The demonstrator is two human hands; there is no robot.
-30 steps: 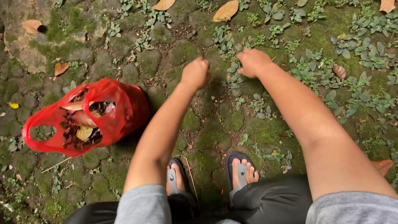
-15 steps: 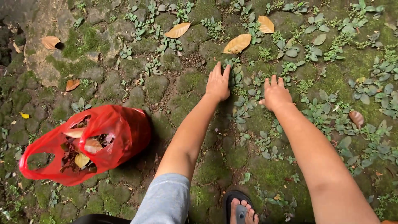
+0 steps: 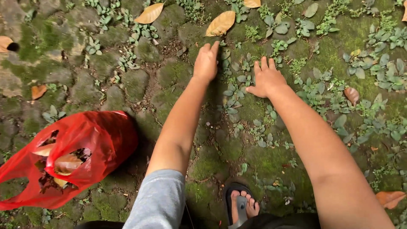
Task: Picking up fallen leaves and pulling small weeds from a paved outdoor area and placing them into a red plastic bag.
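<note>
Reaching toward the dry leaf, the left hand and right hand are both released, empty; pinch the leaf's edge, sparing the moss.

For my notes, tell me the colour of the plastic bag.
Red, seen clearly in the head view: the plastic bag.

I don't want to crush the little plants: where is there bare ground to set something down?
Bare mossy stones lie between the red bag and the left hand, bordered above by a yellow leaf. Around the right hand and further right, small plants crowd the ground.
</note>
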